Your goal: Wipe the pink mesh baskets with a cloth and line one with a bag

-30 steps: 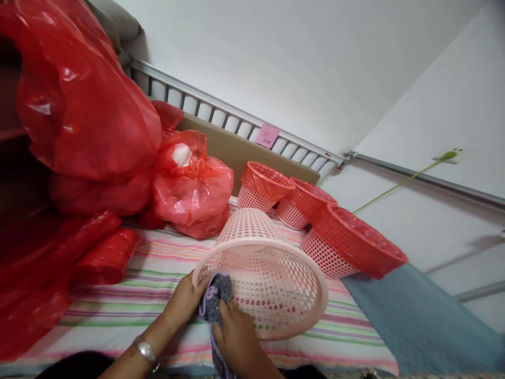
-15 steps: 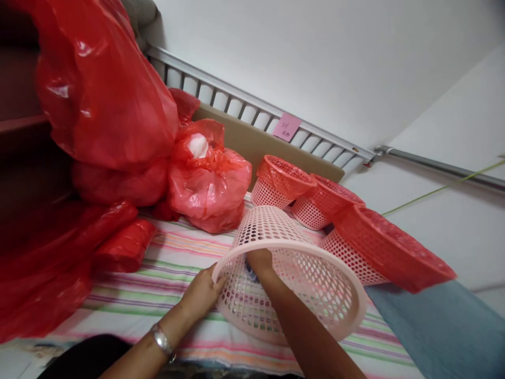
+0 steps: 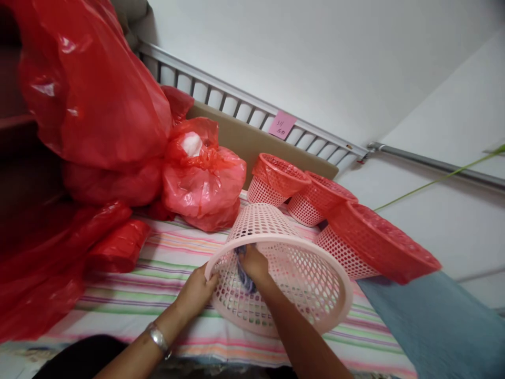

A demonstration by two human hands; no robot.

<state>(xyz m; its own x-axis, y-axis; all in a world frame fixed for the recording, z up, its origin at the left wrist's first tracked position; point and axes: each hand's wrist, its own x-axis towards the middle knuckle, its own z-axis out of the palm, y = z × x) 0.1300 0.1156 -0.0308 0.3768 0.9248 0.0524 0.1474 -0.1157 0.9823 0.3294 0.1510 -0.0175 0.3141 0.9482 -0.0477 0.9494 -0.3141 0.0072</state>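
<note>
A pale pink perforated plastic basket (image 3: 343, 292) lies tipped on its side, its wide mouth facing me. At the left of its rim, my left hand (image 3: 197, 289) grips the edge, with a silver bracelet at the wrist. My right hand (image 3: 254, 263) reaches inside the basket, closed on a bunched blue-grey cloth (image 3: 246, 279) against the inner left wall. Part of the cloth is hidden by the fingers.
Behind stand three pink baskets, a left one (image 3: 266, 190), a middle one (image 3: 307, 210) and a right one (image 3: 347, 252), lined with red bags. Filled red bags (image 3: 201, 189) and a red bag roll (image 3: 118, 247) lie left. A striped cloth (image 3: 165, 247) covers the surface.
My right hand has drawn back a little toward the basket's mouth, and more of the cloth shows. The whole view has shifted slightly; my left hand still holds the rim.
</note>
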